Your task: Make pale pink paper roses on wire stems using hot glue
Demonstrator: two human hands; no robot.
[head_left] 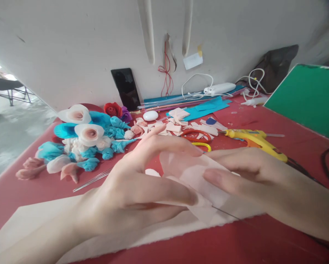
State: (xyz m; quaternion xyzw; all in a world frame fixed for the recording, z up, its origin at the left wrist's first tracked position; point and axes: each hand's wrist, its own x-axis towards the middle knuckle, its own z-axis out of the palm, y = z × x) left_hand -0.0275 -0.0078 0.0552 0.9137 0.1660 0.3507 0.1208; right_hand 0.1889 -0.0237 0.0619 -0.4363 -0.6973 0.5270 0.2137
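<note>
Pale pink, thin crepe-like paper [193, 176] is held up between both hands above the table. My left hand [134, 187] pinches its lower left part between thumb and fingers, with the index finger arched over the top. From the right, my right hand [249, 174] grips the same paper, its thumb pressed on the near face and the other fingers mostly hidden behind. A thin dark wire [225, 211] sticks out of the paper's lower end toward the lower right. Beneath the hands lies a large cream paper sheet [29, 220].
Blue, white and pink paper flowers [88, 135] crowd the left of the red table [197, 245], near several thin wires [92, 179]. Paper scraps [174, 127], red-handled scissors [196, 135] and a yellow glue gun [249, 138] lie beyond the hands. A phone [126, 88] leans on the wall.
</note>
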